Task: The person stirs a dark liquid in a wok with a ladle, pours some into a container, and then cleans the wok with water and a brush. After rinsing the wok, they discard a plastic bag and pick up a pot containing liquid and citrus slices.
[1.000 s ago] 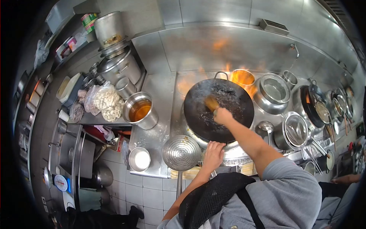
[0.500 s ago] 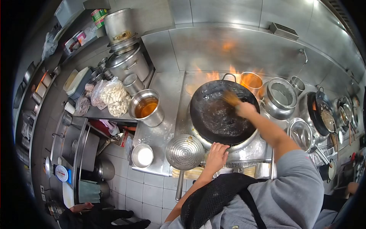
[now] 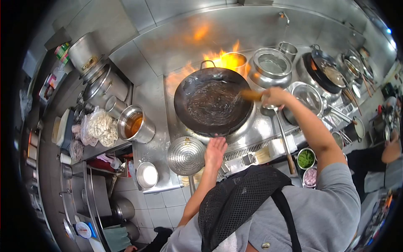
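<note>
A black wok (image 3: 212, 103) sits over the burner, with a little bubbly liquid at its bottom. My right hand (image 3: 275, 98) is closed round a bamboo wok brush (image 3: 251, 95) at the wok's right rim, bristles pointing left over the pan. At the near rim, my left hand (image 3: 215, 151) has its fingers stretched out, fingertips right at the wok's edge. Just left of that hand lies a perforated strainer (image 3: 186, 155), its handle toward me. Below my right hand, a ladle (image 3: 282, 130) rests on the stove with its wooden handle toward the front.
Flames (image 3: 226, 61) rise behind the wok around a metal pot. A pot of amber liquid (image 3: 133, 126) and a white-filled bowl (image 3: 147, 175) stand left. Several pots and strainers (image 3: 306, 101) fill the right. Chopped greens (image 3: 306, 158) sit in a front container; another person's arm (image 3: 392, 149) shows far right.
My right hand has drawn the brush from inside the wok to its right rim. My left hand has turned, fingers now stretched at the near rim. The view has swung right; the flames are bigger.
</note>
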Motion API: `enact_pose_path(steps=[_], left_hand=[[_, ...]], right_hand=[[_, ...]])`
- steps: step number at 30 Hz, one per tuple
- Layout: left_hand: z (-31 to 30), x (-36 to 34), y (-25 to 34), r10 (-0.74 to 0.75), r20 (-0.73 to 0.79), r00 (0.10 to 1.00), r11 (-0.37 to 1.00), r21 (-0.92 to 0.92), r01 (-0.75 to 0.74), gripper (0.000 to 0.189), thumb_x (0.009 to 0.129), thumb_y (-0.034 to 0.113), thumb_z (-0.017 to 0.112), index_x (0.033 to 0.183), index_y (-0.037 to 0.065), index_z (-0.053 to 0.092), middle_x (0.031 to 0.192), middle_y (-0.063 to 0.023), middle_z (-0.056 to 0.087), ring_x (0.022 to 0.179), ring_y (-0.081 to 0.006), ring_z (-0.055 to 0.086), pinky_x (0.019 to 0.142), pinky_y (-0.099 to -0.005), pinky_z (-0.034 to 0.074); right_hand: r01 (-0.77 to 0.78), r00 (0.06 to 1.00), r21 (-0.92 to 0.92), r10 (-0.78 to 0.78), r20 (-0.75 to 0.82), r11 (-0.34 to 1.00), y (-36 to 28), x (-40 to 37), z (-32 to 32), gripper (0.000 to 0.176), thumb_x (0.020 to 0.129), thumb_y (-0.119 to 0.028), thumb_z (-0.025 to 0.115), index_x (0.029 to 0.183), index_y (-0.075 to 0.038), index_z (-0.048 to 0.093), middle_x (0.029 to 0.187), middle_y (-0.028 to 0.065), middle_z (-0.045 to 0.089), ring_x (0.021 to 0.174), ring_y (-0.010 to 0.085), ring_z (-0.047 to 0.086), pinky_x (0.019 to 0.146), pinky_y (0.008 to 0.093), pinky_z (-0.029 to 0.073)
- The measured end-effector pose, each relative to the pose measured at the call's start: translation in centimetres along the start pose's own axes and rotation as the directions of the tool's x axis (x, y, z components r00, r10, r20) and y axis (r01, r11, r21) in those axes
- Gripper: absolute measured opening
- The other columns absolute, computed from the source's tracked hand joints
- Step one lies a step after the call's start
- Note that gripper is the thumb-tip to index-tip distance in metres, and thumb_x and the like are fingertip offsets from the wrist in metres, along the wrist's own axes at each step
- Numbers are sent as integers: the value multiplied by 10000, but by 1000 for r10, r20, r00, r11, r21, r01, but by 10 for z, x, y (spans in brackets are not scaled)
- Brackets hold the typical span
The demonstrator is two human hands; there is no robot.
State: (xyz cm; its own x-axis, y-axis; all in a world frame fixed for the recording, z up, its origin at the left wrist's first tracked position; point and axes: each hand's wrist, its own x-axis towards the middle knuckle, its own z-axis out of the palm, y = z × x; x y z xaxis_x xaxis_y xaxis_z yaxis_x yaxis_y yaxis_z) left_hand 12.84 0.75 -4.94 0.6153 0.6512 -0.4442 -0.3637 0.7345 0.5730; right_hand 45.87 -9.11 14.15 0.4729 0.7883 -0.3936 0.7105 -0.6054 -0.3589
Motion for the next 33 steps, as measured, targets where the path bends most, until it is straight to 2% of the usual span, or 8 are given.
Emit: enact_pose_path(steps=[4, 7, 9, 13, 15, 19, 24, 33], left_hand=[[-19, 40, -1, -72, 140, 988, 872, -472, 131, 414, 1106, 354, 327, 961, 59, 578, 990, -80, 661, 1118, -290, 632, 1093, -519, 422], [-27, 48, 2, 110, 228, 967, 849, -528, 28, 431, 1103, 346, 300, 830, 101, 525, 765, -40, 569, 849, -234, 594, 1001, -494, 461], [-27, 45, 21, 223, 212, 951, 828, -556, -70, 439, 1081, 333, 318, 748, 118, 506, 628, -12, 441, 597, -179, 426, 855, -443, 483], [-35, 51, 54, 141, 330, 933, 872, -488, 41, 540, 1040, 409, 412, 555, 176, 362, 510, 21, 285, 477, -128, 246, 524, -315, 272], [-44, 55, 54, 131, 346, 929, 890, -454, 44, 508, 1043, 342, 436, 573, 176, 339, 519, 15, 247, 483, -139, 233, 558, -329, 282], [-35, 24, 45, 128, 246, 961, 917, -399, -20, 509, 1057, 307, 388, 570, 179, 312, 503, 18, 233, 461, -129, 212, 543, -321, 277], [-38, -17, 38, 195, 187, 963, 934, -335, -124, 499, 1070, 276, 349, 586, 171, 293, 509, 18, 231, 461, -131, 217, 543, -322, 286], [20, -75, 24, 285, -18, 958, 944, -166, -284, 430, 1046, 292, 440, 645, 184, 327, 572, 37, 216, 502, -132, 205, 524, -324, 256]], right_hand=[[65, 895, 318, 85, -438, 946, 1, -91, -8, 574, 935, -322, 629, 1467, -139, 515, 785, 148, 716, 485, 196, 636, 540, 349, 579], [388, 639, 211, -97, -763, 897, 26, -122, 90, 638, 975, -393, 627, 1520, -118, 441, 1370, 201, 613, 1192, 324, 647, 1024, 394, 497], [372, 753, 595, 143, -642, 713, 21, -152, 188, 635, 988, -291, 624, 1542, -83, 391, 1534, 196, 461, 1438, 313, 420, 1175, 392, 323], [-151, 903, 829, 417, -107, 538, 70, -175, 373, 722, 923, -423, 693, 1538, -166, 416, 1362, 235, 609, 1181, 320, 656, 1034, 392, 490], [45, 837, 727, 371, -402, 685, 76, -172, 411, 727, 905, -516, 670, 1533, -241, 430, 1312, 246, 634, 1058, 322, 694, 992, 411, 506], [229, 770, 634, 261, -583, 739, 48, -196, 376, 734, 922, -449, 661, 1553, -185, 393, 1102, 223, 709, 925, 301, 725, 871, 399, 561], [21, 969, 979, 237, -70, 205, 67, -199, 349, 654, 989, -372, 602, 1559, -145, 377, 757, 86, 647, 507, 144, 618, 468, 287, 517], [166, 985, 977, -64, -159, 134, 105, -255, 251, 634, 1025, -271, 589, 1580, -125, 320, 875, 77, 639, 587, 152, 611, 479, 278, 488]])
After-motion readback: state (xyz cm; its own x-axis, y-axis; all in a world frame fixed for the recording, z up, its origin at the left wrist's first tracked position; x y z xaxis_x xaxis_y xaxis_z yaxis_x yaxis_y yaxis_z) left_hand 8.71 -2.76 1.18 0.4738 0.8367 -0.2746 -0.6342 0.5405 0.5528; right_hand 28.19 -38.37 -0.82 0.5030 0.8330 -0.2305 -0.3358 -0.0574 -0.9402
